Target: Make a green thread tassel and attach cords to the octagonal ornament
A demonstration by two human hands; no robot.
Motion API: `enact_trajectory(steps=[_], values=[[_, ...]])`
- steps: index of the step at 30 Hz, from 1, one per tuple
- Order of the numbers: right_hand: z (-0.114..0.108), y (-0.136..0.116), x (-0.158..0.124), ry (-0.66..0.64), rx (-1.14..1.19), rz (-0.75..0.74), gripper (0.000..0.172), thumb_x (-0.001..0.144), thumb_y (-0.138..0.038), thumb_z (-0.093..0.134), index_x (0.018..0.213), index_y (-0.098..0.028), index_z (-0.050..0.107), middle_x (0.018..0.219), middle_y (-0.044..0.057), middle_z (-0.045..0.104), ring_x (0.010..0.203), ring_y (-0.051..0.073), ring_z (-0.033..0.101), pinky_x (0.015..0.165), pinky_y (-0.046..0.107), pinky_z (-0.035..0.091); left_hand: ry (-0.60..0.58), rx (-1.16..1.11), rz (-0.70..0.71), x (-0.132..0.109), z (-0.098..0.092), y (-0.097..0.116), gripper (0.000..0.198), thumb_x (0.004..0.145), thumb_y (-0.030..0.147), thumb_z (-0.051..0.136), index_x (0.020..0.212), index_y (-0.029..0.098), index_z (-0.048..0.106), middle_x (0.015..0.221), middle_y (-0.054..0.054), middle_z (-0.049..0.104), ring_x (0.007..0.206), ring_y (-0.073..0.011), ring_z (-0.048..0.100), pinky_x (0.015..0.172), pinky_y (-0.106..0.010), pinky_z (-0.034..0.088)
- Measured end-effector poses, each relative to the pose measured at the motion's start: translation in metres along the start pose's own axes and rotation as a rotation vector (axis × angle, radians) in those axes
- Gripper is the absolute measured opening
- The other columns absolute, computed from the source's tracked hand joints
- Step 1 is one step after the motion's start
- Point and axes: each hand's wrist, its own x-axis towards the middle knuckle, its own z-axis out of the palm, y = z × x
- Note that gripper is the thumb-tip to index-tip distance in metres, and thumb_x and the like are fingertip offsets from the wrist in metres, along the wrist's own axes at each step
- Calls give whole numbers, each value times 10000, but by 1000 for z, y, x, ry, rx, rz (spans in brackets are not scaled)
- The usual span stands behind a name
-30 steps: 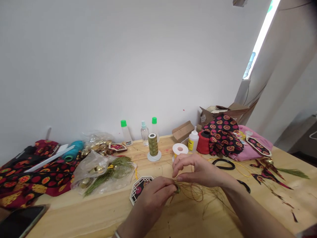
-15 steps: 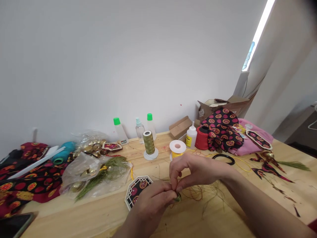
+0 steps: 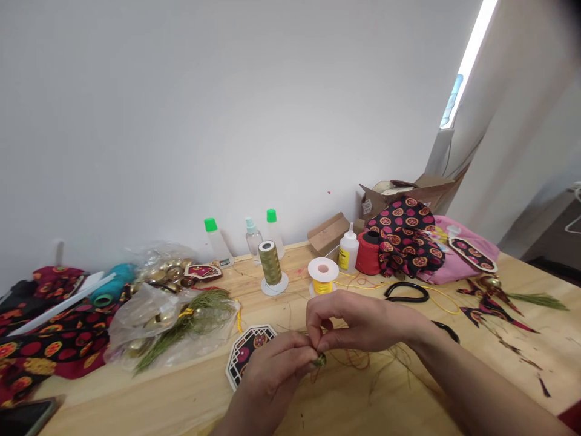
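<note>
Both hands meet low in the middle of the head view, over the wooden table. My left hand (image 3: pixel 281 369) is closed, pinching a small bundle of green thread (image 3: pixel 320 361) whose end pokes out past the fingertips. Close against it, my right hand (image 3: pixel 347 321) is closed in a pinch at the same spot; whatever lies between its fingertips is too small to make out. Loose orange and green threads (image 3: pixel 358 358) trail on the table under the right wrist. An octagonal panel with a patterned centre (image 3: pixel 249 351) lies partly behind my left hand.
Behind the hands stand an olive thread cone (image 3: pixel 270 266), a yellow thread spool (image 3: pixel 322 278), a glue bottle (image 3: pixel 348 249) and a red thread cone (image 3: pixel 368 254). Black-handled scissors (image 3: pixel 406 292) lie partly under my right forearm. Left are a green tassel (image 3: pixel 170 339), plastic bags and patterned cloth (image 3: pixel 59 345).
The view has shifted slightly, and a second black scissor loop now shows beyond the right forearm. Both hands keep pinching at the green thread bundle, with the right fingers moved slightly.
</note>
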Motion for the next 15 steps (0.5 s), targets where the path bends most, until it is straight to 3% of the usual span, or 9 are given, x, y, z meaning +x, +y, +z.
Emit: enact_trajectory(steps=[4, 9, 12, 15], values=[[-3, 1, -2, 69, 76, -7, 54, 810, -147, 449, 778, -146, 493, 763, 7, 472, 680, 89, 414, 620, 203, 359, 30, 8, -22, -1, -1, -3, 163, 751, 42, 483, 782, 182, 561, 738, -21, 617, 669, -88, 584, 606, -138, 447], [-3, 4, 1, 362, 418, 7, 111, 839, -233, 417, 753, -163, 427, 759, 8, 449, 717, 102, 435, 690, 247, 373, 52, 13, -154, 0, -4, -8, 135, 767, 82, 482, 764, 178, 578, 748, -20, 628, 684, -92, 580, 619, -146, 435], [10, 4, 9, 507, 660, 15, 123, 853, -262, 394, 764, -178, 377, 816, 22, 489, 787, 110, 493, 791, 302, 376, 74, -6, -260, 0, -7, -12, 132, 778, 120, 471, 747, 170, 589, 764, -29, 629, 707, -109, 576, 643, -169, 435], [29, 6, 19, 552, 744, 58, 165, 847, -305, 396, 742, -190, 342, 794, 12, 515, 761, 106, 534, 793, 312, 396, 107, -56, -342, 0, -9, -16, 138, 782, 156, 473, 751, 177, 606, 773, -28, 625, 738, -122, 567, 678, -191, 428]])
